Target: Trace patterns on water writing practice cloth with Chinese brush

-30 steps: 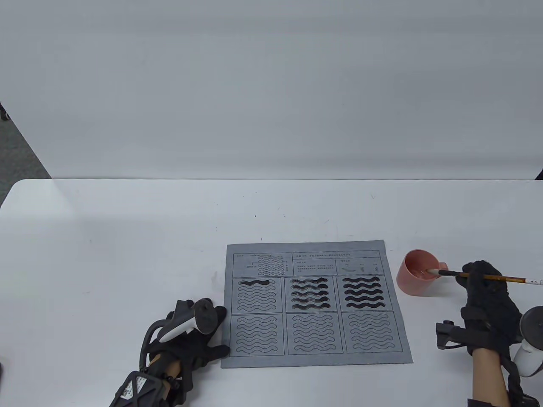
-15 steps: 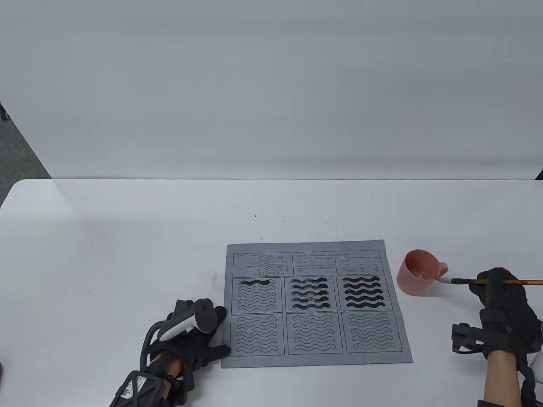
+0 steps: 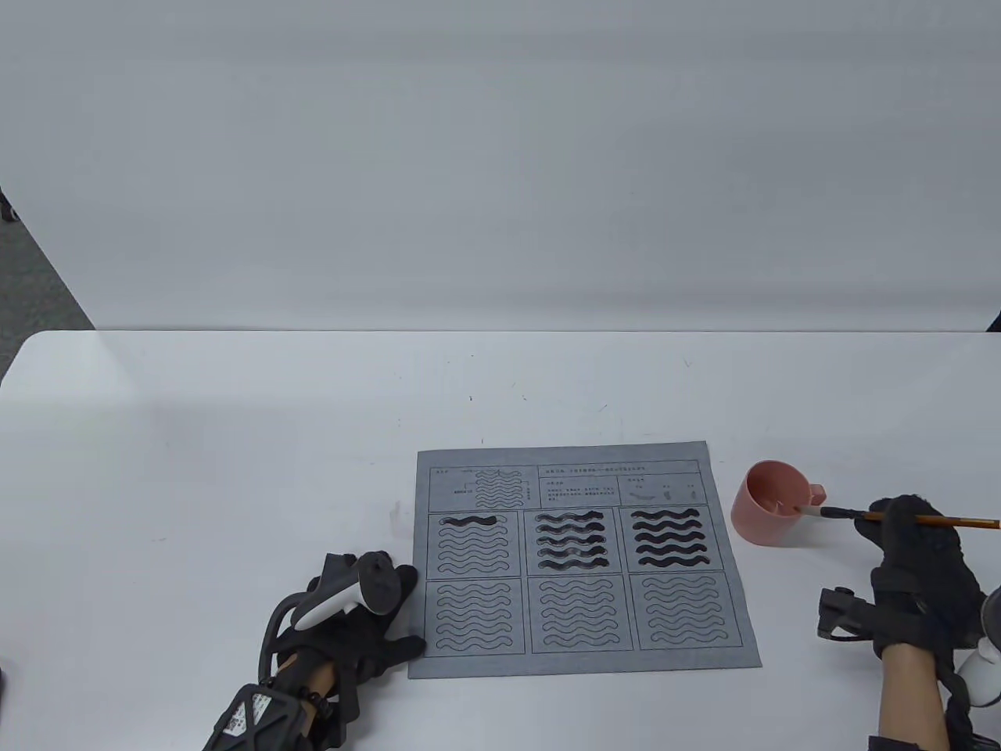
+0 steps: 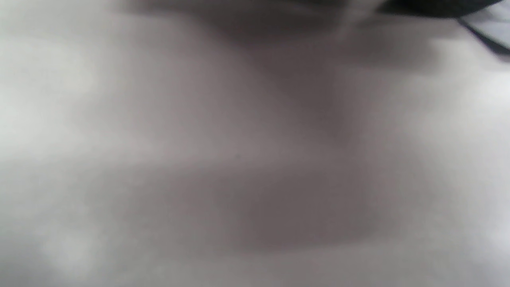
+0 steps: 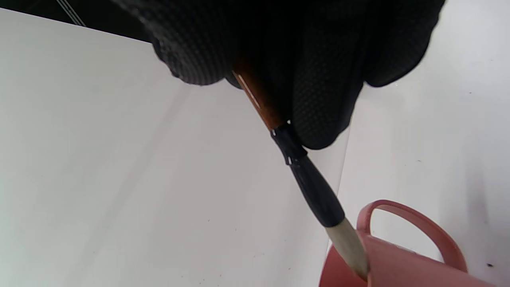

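Observation:
A grey practice cloth (image 3: 583, 559) lies flat on the white table, printed with six boxes of wavy outlines. The top middle and top right boxes are filled dark; the top left box has one dark wave. My left hand (image 3: 367, 618) rests flat on the table, fingers touching the cloth's left edge. My right hand (image 3: 911, 532) grips a brown-handled Chinese brush (image 3: 899, 517). Its pale tip touches the rim of a pink cup (image 3: 770, 501). In the right wrist view the brush (image 5: 303, 175) meets the cup's rim (image 5: 382, 255).
The cup stands just right of the cloth, its handle (image 5: 418, 227) toward my right hand. A white wall panel rises behind the table's far edge (image 3: 500, 332). The left wrist view is blurred grey.
The brush tip came out of the cup and pulled back right, then moved left again to the cup's rim. The left hand has not moved.

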Motion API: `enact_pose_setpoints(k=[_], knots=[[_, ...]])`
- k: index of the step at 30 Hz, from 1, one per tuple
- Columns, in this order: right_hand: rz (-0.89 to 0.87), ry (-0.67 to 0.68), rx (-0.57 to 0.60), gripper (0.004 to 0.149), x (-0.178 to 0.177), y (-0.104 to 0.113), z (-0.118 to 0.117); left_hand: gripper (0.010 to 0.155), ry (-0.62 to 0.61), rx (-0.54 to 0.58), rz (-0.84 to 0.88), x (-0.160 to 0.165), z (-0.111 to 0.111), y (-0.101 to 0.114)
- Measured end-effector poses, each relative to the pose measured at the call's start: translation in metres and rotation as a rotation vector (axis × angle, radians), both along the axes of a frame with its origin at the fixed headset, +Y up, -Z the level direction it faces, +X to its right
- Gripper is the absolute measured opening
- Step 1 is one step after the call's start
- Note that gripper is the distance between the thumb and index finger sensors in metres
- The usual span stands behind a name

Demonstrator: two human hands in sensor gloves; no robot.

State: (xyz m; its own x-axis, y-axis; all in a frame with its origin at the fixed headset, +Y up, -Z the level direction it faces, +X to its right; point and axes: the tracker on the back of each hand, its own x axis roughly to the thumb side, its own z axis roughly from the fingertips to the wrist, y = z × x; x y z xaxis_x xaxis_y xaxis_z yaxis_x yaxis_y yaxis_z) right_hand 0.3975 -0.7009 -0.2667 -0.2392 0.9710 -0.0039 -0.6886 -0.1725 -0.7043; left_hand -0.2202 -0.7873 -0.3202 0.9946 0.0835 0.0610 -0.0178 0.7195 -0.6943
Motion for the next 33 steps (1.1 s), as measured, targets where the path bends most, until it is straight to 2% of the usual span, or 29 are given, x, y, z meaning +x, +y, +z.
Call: enact_pose_setpoints(k=[4, 9, 23, 27, 33], knots=[[-0.024, -0.023, -0.044, 0.040, 0.004, -0.004, 0.001, 0.091, 0.000, 0.000, -0.001, 0.000, 0.000, 0.000], [0.037, -0.055, -0.081, 0.038, 0.007, -0.001, 0.003, 0.091, 0.000, 0.000, -0.004, 0.000, 0.000, 0.000], [0.053, -0.024, -0.112, 0.037, 0.005, 0.004, 0.004, 0.091, 0.001, 0.000, -0.006, 0.000, 0.000, -0.001], [0.072, -0.016, -0.083, 0.037, 0.004, 0.009, 0.005, 0.091, 0.001, 0.000, -0.005, 0.000, 0.000, -0.001], [0.106, 0.001, 0.024, 0.037, -0.003, 0.018, 0.007, 0.091, 0.001, 0.001, -0.006, 0.000, 0.000, -0.001]])
